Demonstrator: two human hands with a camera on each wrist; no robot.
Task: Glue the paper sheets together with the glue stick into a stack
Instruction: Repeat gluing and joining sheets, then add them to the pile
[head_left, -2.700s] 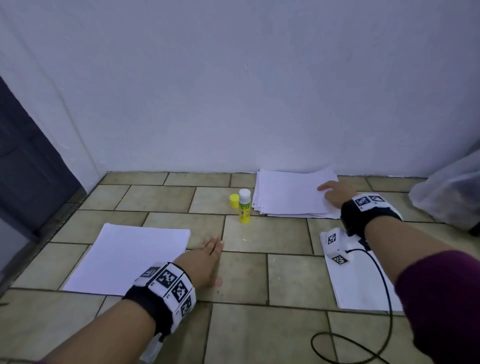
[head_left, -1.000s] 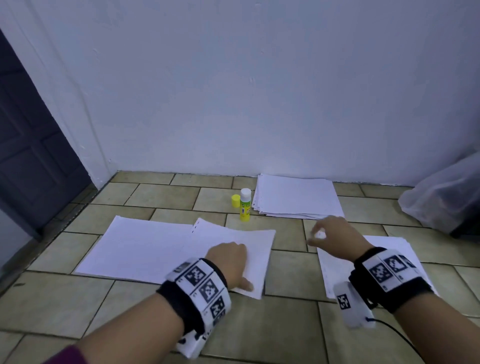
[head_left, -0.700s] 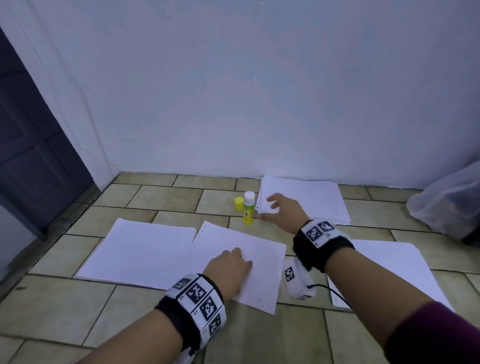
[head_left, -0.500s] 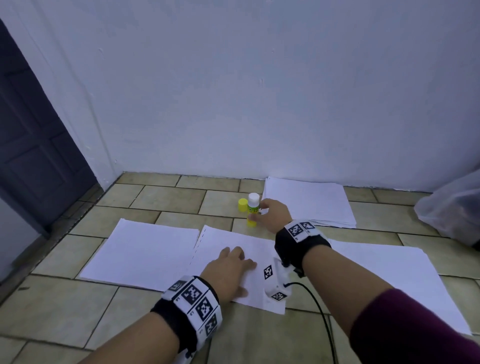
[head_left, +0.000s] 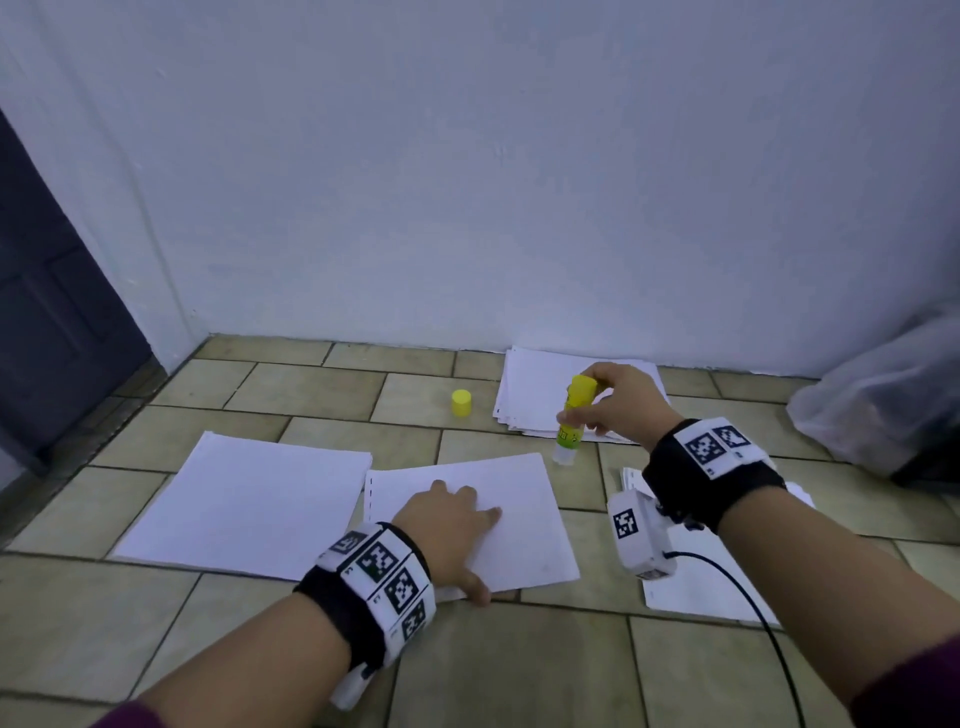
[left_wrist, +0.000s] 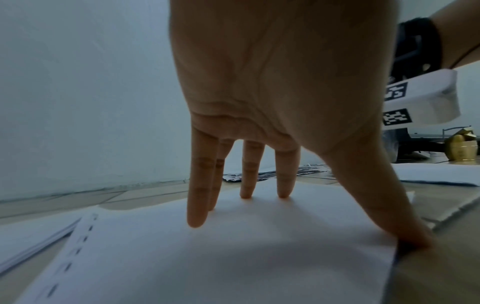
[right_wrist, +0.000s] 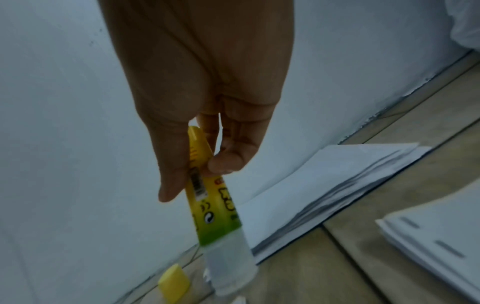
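Observation:
A single white sheet (head_left: 524, 519) (left_wrist: 207, 257) lies on the tiled floor in front of me. My left hand (head_left: 447, 525) (left_wrist: 259, 123) rests on it with straight spread fingers, thumb at its near edge. My right hand (head_left: 618, 402) (right_wrist: 202, 123) grips the yellow-green glue stick (head_left: 571, 421) (right_wrist: 215, 205), turned upside down, glue end downward, in the air just beyond the sheet's far right corner. Its yellow cap (head_left: 461, 402) (right_wrist: 174, 286) stands on the floor apart.
A white paper stack (head_left: 244, 499) lies left of the sheet. Another pile of sheets (head_left: 535, 384) lies by the wall behind my right hand, and more sheets (head_left: 701, 582) under my right wrist. A clear plastic bag (head_left: 883, 400) sits at the far right. A dark door (head_left: 47, 312) is at left.
My right hand reached the standing glue stick, picked it up and turned it upside down toward the sheet. My left hand stayed pressing the sheet, which was earlier slid in front of me.

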